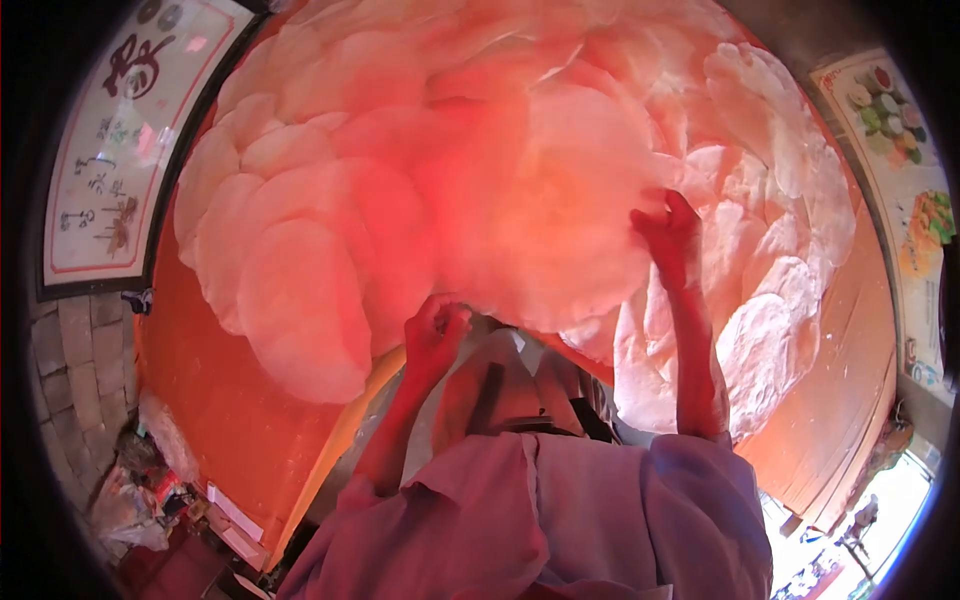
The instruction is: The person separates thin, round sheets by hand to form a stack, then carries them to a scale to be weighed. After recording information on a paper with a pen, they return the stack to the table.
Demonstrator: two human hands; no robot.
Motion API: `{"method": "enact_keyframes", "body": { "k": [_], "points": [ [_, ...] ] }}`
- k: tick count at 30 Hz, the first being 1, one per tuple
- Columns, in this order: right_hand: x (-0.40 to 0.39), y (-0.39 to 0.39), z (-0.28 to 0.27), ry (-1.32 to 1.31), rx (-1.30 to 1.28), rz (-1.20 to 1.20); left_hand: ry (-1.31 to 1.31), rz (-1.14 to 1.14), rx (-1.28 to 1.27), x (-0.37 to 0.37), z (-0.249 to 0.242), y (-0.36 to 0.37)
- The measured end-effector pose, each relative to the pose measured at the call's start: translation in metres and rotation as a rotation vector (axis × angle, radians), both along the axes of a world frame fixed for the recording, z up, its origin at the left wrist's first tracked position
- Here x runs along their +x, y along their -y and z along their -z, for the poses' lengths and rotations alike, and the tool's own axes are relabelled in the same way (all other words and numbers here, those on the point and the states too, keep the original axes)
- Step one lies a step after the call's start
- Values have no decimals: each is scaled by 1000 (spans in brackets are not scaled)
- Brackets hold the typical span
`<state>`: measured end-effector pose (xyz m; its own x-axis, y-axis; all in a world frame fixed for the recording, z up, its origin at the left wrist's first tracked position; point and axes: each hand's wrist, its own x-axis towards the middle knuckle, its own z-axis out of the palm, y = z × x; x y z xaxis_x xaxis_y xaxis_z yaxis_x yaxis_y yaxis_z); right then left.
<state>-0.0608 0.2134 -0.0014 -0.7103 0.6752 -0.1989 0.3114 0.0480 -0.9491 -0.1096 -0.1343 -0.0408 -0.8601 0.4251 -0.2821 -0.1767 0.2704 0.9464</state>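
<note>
A large, thin, pale round sheet that looks like a flatbread (565, 225) spreads in front of me, its surface blurred. My right hand (668, 235) is closed at its right edge, thumb and fingers bent together in a pinch. At the near left edge, my left hand (437, 328) has its fingers curled in, also pinched on the sheet; the fingertips are partly hidden. Under and around it lies a broad heap of similar overlapping sheets (300, 300). More of them, wrinkled and brightly lit, pile up on the right.
The heap rests on an orange-covered table (240, 370). A framed sign with written characters (130, 150) stands at the left, and a food poster (900, 180) at the right. Bags and clutter (140, 490) lie at lower left, beside a brick wall (85, 370).
</note>
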Motion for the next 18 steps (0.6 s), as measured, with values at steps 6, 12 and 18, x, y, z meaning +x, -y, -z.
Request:
{"method": "enact_keyframes", "body": {
  "k": [6, 12, 18],
  "points": [
    [77, -5, 34, 231, 289, 83, -37, 9, -7, -19, 11, 4],
    [163, 57, 25, 287, 247, 53, 26, 54, 70, -43, -19, -37],
    [220, 164, -4, 319, 188, 12, 167, 546, 113, 6, -38, -105]
  ]
}}
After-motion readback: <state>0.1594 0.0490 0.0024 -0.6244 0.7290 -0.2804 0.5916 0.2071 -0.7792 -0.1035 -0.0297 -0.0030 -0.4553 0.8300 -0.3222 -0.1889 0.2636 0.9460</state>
